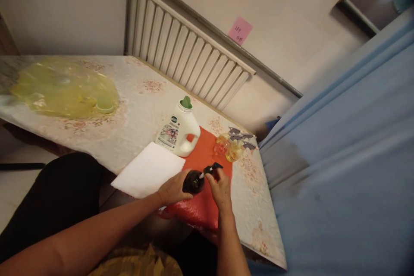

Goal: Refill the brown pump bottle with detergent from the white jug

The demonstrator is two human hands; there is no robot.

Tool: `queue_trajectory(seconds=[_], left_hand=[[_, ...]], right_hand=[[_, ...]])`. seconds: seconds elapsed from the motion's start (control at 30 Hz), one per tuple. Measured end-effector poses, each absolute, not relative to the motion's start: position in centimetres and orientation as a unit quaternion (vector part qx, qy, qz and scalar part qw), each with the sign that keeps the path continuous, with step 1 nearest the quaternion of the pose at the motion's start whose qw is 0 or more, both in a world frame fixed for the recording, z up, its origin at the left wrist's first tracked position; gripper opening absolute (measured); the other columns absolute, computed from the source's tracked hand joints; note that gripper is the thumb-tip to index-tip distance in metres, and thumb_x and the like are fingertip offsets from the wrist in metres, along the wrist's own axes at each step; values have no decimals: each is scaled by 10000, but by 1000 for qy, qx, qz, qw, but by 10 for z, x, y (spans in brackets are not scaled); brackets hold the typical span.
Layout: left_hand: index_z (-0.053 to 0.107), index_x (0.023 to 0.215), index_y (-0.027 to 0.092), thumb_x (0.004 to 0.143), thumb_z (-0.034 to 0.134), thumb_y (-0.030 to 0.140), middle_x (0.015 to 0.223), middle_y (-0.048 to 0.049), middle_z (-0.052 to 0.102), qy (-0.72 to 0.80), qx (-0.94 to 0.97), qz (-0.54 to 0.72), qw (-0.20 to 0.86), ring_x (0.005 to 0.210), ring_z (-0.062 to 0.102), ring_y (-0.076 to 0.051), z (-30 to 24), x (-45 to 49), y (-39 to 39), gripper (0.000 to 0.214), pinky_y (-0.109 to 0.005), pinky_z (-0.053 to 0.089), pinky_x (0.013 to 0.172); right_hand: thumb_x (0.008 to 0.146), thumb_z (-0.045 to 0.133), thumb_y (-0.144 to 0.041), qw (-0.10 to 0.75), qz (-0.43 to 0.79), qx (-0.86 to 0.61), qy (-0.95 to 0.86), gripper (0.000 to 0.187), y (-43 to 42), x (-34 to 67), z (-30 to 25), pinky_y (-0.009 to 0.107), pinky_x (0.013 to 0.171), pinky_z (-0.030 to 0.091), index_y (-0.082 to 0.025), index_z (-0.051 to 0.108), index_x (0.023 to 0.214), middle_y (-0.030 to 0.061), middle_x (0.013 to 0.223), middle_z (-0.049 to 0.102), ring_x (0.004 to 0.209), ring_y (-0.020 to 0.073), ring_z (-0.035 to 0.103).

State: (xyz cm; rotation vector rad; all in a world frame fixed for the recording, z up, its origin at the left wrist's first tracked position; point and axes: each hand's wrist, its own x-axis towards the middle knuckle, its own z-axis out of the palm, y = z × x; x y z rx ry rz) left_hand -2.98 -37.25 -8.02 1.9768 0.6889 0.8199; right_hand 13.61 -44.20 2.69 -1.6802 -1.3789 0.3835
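My left hand (176, 189) is wrapped round a dark bottle (194, 182) held over a red plastic sheet (207, 146). Between the fingers of my right hand (220, 187) is a black pump head (209, 169). Its pale stem shows at the bottle's mouth; how deep it reaches inside is hidden. Beyond my hands stands an uncapped white detergent jug (179, 131) with a green spout and a handle. A blank white sheet of paper (148, 171) lies left of the bottle, close to my left forearm.
Several small clear bottles with yellow and pinkish contents (234, 151) stand at the right. On the left lies a yellow plastic bag (64, 88) with a pale green cap (105, 108) beside it. A radiator (184, 43) lines the wall; a blue curtain (336, 151) borders the right edge.
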Motion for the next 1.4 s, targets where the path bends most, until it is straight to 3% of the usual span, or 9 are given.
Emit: queue_trajectory(seconds=[0.3,0.63,0.9,1.1,1.23,1.4], left_hand=[[368,1402,205,588,830,252,1332,-135,564,283,794,322,432,1213,552,-343,-83,-29,-372,937,-490,424,1053],[376,1413,145,604,806,243,1323,-135,572,286,799,317,423,1206,549,-340,-83,-30,-373,922,-452,435,1053],[387,1396,149,626,786,241,1321,-127,570,271,803,320,423,1213,543,-345,-77,-32,-374,872,-439,430,1064],[378,1406,165,634,789,252,1301,-116,582,276,800,320,426,1187,562,-330,-78,-32,-374,879,-431,448,1036],[351,1417,212,615,799,262,1326,-115,570,286,801,305,428,1206,557,-338,-78,-30,-373,920,-475,438,1047],[337,1422,230,624,800,274,1346,-114,553,288,804,298,426,1234,544,-337,-76,-31,-373,924,-490,422,1064]], right_hand=[[747,659,-296,405,143,-708,-561,218,-439,133,4,345,756,518,-181,707,925,79,920,706,788,217,646],[712,684,-245,413,138,-697,-569,276,-440,132,1,337,771,527,-181,709,979,74,948,710,836,215,654],[698,756,-334,460,74,-715,-521,326,-442,122,-15,355,822,503,-186,670,976,66,923,710,866,233,644],[748,684,-318,478,144,-691,-523,227,-444,126,-13,340,830,500,-195,684,938,50,921,713,868,216,646],[804,607,-297,487,219,-654,-536,304,-446,133,-9,368,933,482,-195,688,1079,65,1068,715,1009,224,651],[806,611,-286,470,207,-660,-548,288,-447,134,-7,366,926,488,-203,705,1066,60,1031,716,991,227,651]])
